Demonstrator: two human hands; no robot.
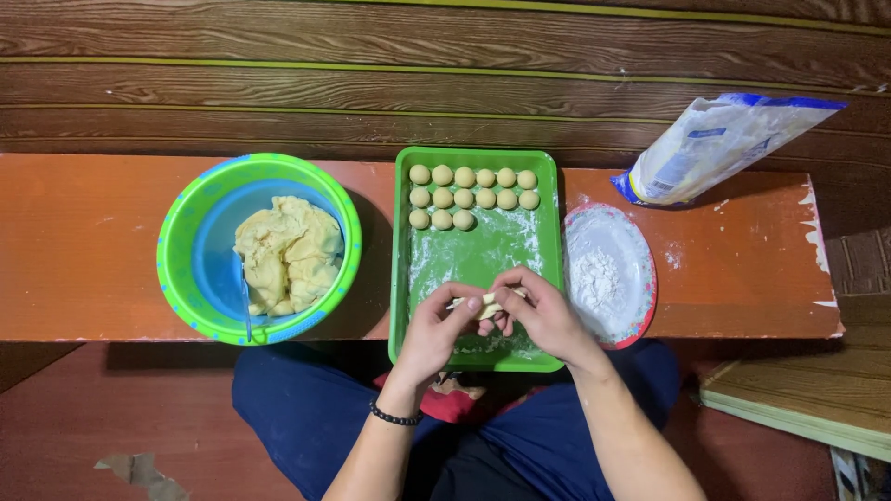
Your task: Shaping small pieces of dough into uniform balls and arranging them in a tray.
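Pale yellow dough is what both hands are busy with: a small piece of dough (489,305) sits low in the middle of the frame, pinched between the fingertips of the left hand (436,327) and the right hand (546,314), fingers curled narrowly around it just above the green tray (401,269). It looks soft, light and a little tacky, so I'd judge a gentle hold with the fingertips or a roll between the palms suits it best; squeeze hard and it would smear.

Rows of finished dough balls (473,197) lie in the upper part of the floured tray. At centre left a green and blue bowl (186,278) holds the big dough lump (288,252). Just right of the tray sits a plate of flour (608,271), and in the upper right a flour bag (715,144) lies on its side. Everything rests on a low orange bench (83,241), worn at its right edge, with brown wood-grain flooring beyond it.
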